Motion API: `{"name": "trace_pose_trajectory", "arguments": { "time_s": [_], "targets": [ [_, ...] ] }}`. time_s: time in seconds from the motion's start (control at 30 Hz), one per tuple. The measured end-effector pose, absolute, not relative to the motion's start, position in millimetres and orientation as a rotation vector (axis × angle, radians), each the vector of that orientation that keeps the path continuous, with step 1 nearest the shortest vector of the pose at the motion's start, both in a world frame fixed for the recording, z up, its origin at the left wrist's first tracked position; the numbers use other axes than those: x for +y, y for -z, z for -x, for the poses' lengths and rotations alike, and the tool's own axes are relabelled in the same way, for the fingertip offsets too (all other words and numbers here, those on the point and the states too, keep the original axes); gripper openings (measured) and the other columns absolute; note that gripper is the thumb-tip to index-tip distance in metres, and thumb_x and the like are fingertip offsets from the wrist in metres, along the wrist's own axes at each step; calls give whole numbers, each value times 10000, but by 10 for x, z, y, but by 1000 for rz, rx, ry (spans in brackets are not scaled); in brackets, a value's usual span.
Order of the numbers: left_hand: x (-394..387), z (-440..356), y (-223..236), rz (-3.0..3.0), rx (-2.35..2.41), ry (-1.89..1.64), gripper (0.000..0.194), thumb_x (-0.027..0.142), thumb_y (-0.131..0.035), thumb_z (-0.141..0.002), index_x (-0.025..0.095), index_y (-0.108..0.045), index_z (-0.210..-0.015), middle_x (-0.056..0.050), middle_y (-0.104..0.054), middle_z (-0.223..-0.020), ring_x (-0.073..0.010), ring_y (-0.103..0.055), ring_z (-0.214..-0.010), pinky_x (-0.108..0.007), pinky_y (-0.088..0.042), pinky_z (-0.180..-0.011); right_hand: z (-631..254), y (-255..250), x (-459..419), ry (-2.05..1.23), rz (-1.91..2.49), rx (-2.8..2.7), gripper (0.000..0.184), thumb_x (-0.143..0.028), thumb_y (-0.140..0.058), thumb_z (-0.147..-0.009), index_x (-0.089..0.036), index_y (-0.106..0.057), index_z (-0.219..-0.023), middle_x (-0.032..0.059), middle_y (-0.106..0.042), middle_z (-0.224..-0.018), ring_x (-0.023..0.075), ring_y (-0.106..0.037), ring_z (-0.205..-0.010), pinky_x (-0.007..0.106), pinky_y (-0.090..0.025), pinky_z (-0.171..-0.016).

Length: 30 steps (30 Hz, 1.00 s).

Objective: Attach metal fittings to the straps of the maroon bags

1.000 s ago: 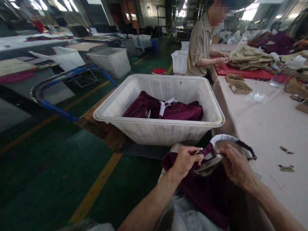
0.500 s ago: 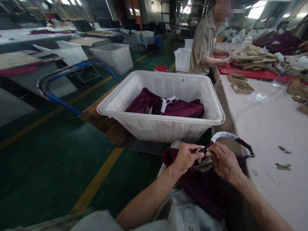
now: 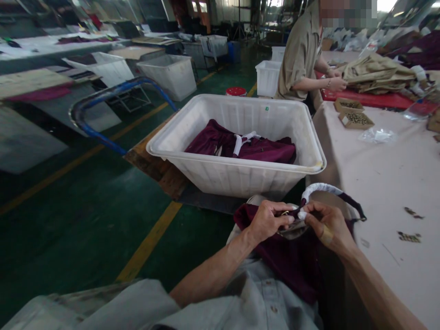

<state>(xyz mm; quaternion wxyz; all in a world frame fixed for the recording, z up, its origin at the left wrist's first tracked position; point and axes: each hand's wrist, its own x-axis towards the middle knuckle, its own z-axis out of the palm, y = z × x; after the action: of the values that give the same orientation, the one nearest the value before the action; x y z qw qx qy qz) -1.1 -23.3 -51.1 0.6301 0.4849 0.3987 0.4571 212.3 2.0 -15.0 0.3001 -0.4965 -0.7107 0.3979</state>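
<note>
A dark purple bag point(image 3: 295, 266) lies across my lap, its mouth partly showing a pale lining. Its handle point(image 3: 321, 187), wrapped in white material, arches up and leans toward the table. My left hand point(image 3: 270, 220) is closed in a pinch on the handle's near end, where a small gold-coloured ring shows. Close beside it, my right hand point(image 3: 328, 224) pinches the same handle end, thumb and index finger together. White coverings sit on some fingertips, and a tan strip is round my right thumb. The exact spot under the fingertips is hidden.
Ahead stands a white plastic tub point(image 3: 237, 162) holding purple bags point(image 3: 268, 150), on a blue-handled cart point(image 3: 99, 135). To the right is a pale table point(image 3: 381, 183) with small metal pieces point(image 3: 409, 237) and boxes of studs point(image 3: 355, 120). A co-worker point(image 3: 299, 55) handles khaki fabric beyond.
My right hand has turned and its fingers have drawn into a pinch at the handle's end. My left hand keeps its hold. The view has shifted slightly left.
</note>
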Motion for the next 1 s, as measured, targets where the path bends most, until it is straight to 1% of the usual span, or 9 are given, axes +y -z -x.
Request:
{"name": "trace_pose_trajectory", "arguments": {
  "time_s": [0.17, 0.33, 0.5, 0.63, 0.73, 0.8, 0.87, 0.9, 1.0],
  "targets": [
    [-230, -5, 544, -964, 887, -1070, 409, 285, -865, -721, 93, -803, -1077, -57, -718, -789, -108, -598, -561, -239, -476, -571, -2125, 291, 52, -1162, 1381, -1756, 183, -352, -732, -837, -171, -710, -829, 13, -689, -718, 167, -591, -657, 264, -441, -615],
    [-239, -31, 518, -907, 883, -1075, 437, 309, -887, -679, 90, -812, -1049, -91, -749, -830, -112, -597, -550, -237, -481, -543, -2073, 334, 62, -1270, 1348, -1693, 223, -376, -780, -812, -168, -700, -829, 43, -734, -746, 192, -655, -660, 280, -492, -624],
    [-219, -55, 523, -945, 932, -1061, 456, 315, -838, -717, 77, -797, -1103, -116, -761, -852, -118, -587, -559, -240, -460, -539, -2106, 466, 143, -1305, 1399, -1601, 297, -440, -804, -804, -171, -678, -799, 52, -736, -717, 196, -663, -645, 284, -501, -616],
    [-197, -18, 457, -1084, 1033, -1068, 450, 318, -791, -769, 98, -782, -1162, -82, -747, -798, -131, -597, -573, -243, -432, -545, -2170, 511, 221, -1420, 1351, -1541, 399, -542, -802, -806, -180, -640, -846, 36, -716, -664, 174, -635, -580, 275, -483, -579],
    [-233, 5, 352, -1341, 1129, -1124, 311, 298, -769, -804, 126, -811, -1059, -52, -729, -763, -136, -601, -618, -252, -419, -577, -2150, 441, 210, -1477, 1368, -1499, 466, -630, -732, -846, -175, -635, -857, 27, -687, -583, 145, -585, -477, 261, -445, -525],
    [-289, -21, 314, -1542, 1221, -1217, 181, 255, -769, -799, 142, -815, -932, -48, -738, -774, -143, -623, -665, -274, -424, -635, -2101, 388, 170, -1494, 1399, -1496, 511, -665, -676, -875, -162, -647, -787, 28, -646, -505, 134, -558, -422, 254, -419, -496],
    [-356, -81, 335, -1775, 1297, -1307, 69, 206, -749, -805, 157, -789, -833, -44, -752, -785, -150, -650, -706, -308, -416, -701, -2040, 356, 125, -1496, 1446, -1443, 543, -680, -667, -869, -160, -645, -713, 30, -615, -454, 137, -545, -383, 255, -403, -465],
    [-386, -116, 367, -1902, 1320, -1333, 51, 184, -727, -818, 165, -769, -796, -40, -754, -783, -149, -655, -714, -323, -404, -722, -2010, 350, 106, -1503, 1467, -1395, 541, -680, -684, -851, -164, -637, -694, 30, -613, -446, 143, -541, -369, 259, -400, -450],
    [-445, -211, 485, -2203, 1379, -1352, 166, 132, -637, -859, 171, -688, -707, -37, -726, -756, -146, -633, -700, -343, -374, -715, -1938, 344, 72, -1478, 1497, -1303, 489, -630, -761, -796, -170, -637, -683, 39, -635, -462, 170, -571, -390, 273, -432, -455]
  ]
}}
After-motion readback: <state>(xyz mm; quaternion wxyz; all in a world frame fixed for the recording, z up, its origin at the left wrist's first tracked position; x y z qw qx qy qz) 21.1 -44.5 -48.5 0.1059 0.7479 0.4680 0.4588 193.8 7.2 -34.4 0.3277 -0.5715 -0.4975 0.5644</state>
